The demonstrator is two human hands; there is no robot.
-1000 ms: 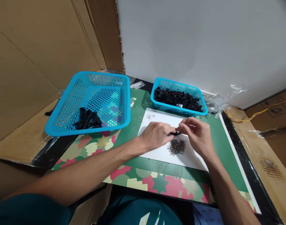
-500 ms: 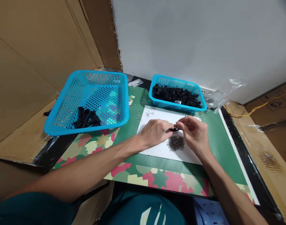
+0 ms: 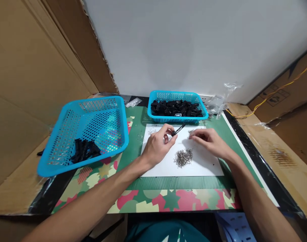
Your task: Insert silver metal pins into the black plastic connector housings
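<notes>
Between the thumb and fingers of my left hand (image 3: 158, 144) is a slim black part (image 3: 178, 129), its far end pointing up and right. My right hand (image 3: 208, 140) is over the right side of the white sheet (image 3: 158, 169), fingertips pressed together near a small cluster of tiny metal pieces (image 3: 191, 131); whatever they pinch is too small to make out. A larger pile of small metal pieces (image 3: 183, 158) lies on the sheet between and below my hands.
At the back stands a blue basket (image 3: 178, 119) full of black parts. A larger blue basket (image 3: 127, 134) on the left holds several black parts. Plastic bags (image 3: 215, 103) lie by the wall, beside a yellow cable (image 3: 259, 105) and cardboard.
My hands, together at the black part before, are now apart. My left hand keeps the part, tilted upward, while my right hand has let go of it. The camera view has shifted.
</notes>
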